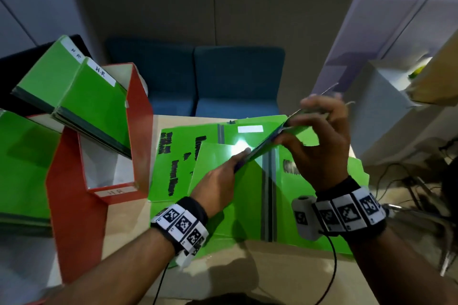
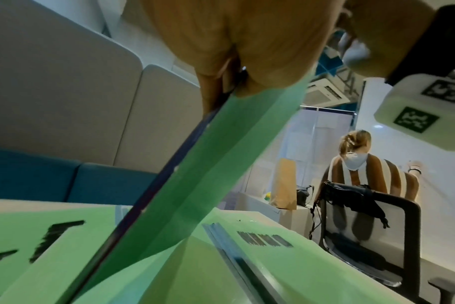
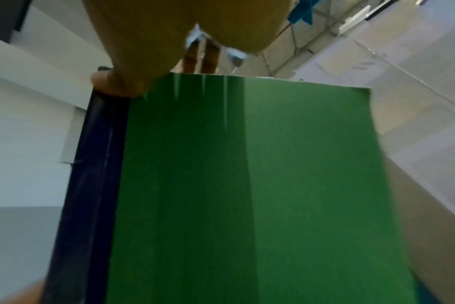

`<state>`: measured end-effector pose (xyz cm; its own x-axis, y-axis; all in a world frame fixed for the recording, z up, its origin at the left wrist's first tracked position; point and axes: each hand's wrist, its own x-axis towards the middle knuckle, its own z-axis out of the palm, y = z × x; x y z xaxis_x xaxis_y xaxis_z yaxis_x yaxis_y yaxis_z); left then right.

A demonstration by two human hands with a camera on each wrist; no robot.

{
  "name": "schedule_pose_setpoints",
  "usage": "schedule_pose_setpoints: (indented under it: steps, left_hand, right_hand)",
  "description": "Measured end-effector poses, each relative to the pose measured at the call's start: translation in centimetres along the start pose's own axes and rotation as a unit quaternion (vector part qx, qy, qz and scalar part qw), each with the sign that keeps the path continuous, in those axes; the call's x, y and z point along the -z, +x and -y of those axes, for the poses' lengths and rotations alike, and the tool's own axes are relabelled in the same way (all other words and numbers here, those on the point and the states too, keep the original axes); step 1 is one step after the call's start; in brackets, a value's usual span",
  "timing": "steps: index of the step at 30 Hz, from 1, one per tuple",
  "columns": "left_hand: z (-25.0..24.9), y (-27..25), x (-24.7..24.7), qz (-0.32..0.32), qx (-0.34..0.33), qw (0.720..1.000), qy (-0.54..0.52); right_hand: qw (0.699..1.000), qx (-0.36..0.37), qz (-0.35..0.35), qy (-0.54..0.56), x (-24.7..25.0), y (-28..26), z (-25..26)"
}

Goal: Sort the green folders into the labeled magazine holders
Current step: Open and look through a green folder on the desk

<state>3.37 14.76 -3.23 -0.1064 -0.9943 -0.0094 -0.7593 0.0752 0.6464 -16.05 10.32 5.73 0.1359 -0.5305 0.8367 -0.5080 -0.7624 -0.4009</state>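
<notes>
Pale wood shows at the table point(image 1: 260, 262) edge beneath loose green folders point(image 1: 173, 156). Above them both hands lift one green folder point(image 1: 262, 148) edge-on: the left hand point(image 1: 218, 181) grips its near end, the right hand point(image 1: 319, 141) pinches its far end. A red magazine holder point(image 1: 138, 136) marked HR stands left; blue seats point(image 1: 198, 77) and grey panels lie beyond.
</notes>
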Motion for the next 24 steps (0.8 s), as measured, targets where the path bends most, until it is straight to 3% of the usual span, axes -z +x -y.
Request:
schedule_pose_setpoints:
  steps: [3,4,5,7,9,12,15,17,21,24]
  left_hand:
    - [-1.2,-0.5,1.0,-0.055,-0.057,0.997,-0.012]
    - [-1.1,-0.6,1.3,-0.085,-0.104,0.991,0.002]
    - [-0.7,-0.4,1.4,-0.107,-0.160,0.981,0.036]
    - [0.7,0.3,1.5,-0.124,-0.206,0.967,0.086]
    - [1.5,0.9,2.2,-0.127,-0.203,0.966,0.099]
    - [2.6,1.7,3.3,-0.147,-0.216,0.954,0.149]
    - [3.5,2.6,5.3,-0.131,-0.233,0.938,0.221]
    - [4.4,3.4,7.7,-0.140,-0.198,0.940,0.240]
    - [7.1,4.1,12.7,-0.210,-0.009,0.944,0.254]
    - [8.1,3.4,15.5,-0.282,0.105,0.941,0.157]
  right_hand:
    - [0.980,-0.187,-0.046,0.043,-0.1,0.0,-0.4]
    - [0.950,-0.281,-0.064,0.121,-0.1,0.3,-0.3]
    - [0.897,-0.371,-0.085,0.223,0.0,0.8,-0.2]
    - [0.789,-0.491,-0.094,0.357,0.4,1.5,-0.9]
    - [0.748,-0.559,-0.069,0.352,0.7,1.8,-1.8]
    - [0.721,-0.598,-0.020,0.349,0.4,1.2,-3.1]
    - [0.700,-0.613,-0.027,0.364,-0.3,0.2,-3.5]
    - [0.697,-0.615,-0.045,0.367,-0.7,-0.5,-4.1]
    - [0.673,-0.633,-0.073,0.377,-1.7,-1.5,-5.4]
    - [0.654,-0.651,-0.084,0.375,-3.3,-2.4,-6.3]
